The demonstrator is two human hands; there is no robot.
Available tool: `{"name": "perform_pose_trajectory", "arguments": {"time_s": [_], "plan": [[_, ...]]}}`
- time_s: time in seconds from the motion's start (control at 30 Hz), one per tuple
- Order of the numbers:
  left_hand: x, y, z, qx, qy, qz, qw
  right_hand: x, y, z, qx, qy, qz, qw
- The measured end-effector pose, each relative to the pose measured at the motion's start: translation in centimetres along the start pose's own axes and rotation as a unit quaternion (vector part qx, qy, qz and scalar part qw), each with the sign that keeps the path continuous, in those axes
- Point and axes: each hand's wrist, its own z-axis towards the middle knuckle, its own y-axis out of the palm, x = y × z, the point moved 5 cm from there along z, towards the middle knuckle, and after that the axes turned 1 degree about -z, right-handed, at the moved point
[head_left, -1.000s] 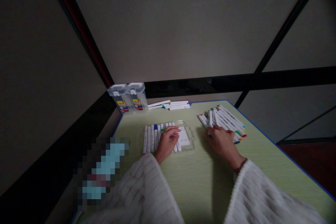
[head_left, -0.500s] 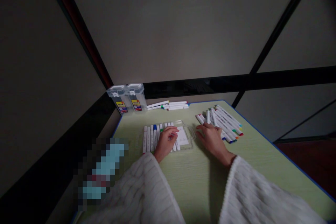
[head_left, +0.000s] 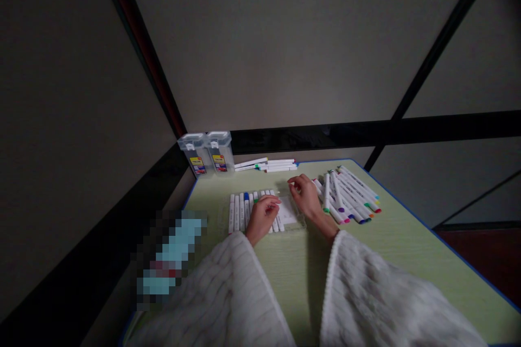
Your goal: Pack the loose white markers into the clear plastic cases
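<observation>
My left hand lies over a row of white markers set side by side in a clear plastic case. Its fingers are loosely bent and apart, and it hides part of the row. One marker in the row has a blue cap. My right hand hovers above the right side of the case, near a white card in it. The right fingers are curved toward the left, with no marker visible between them. To its right, a loose pile of markers shows caps of several colours.
Two clear lidded boxes with yellow labels stand at the back left. Beside them lies a small group of markers. A blurred light-blue object is at the left edge of the pale green table. Grey panels rise behind.
My right hand has moved left and away from the marker pile to above the case. The left hand stays over the row. The view has shifted slightly.
</observation>
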Motion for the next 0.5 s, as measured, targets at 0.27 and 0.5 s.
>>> {"name": "perform_pose_trajectory", "arguments": {"time_s": [0.27, 0.5], "plan": [[-0.1, 0.1, 0.0, 0.004, 0.0, -0.002, 1.0, 0.0, 3.7, 3.6, -0.058, 0.012, -0.087, 0.994], [-0.1, 0.0, -0.1, 0.006, -0.004, 0.002, 1.0, 0.0, 5.0, 6.2, -0.09, 0.025, -0.158, 0.983]]}}
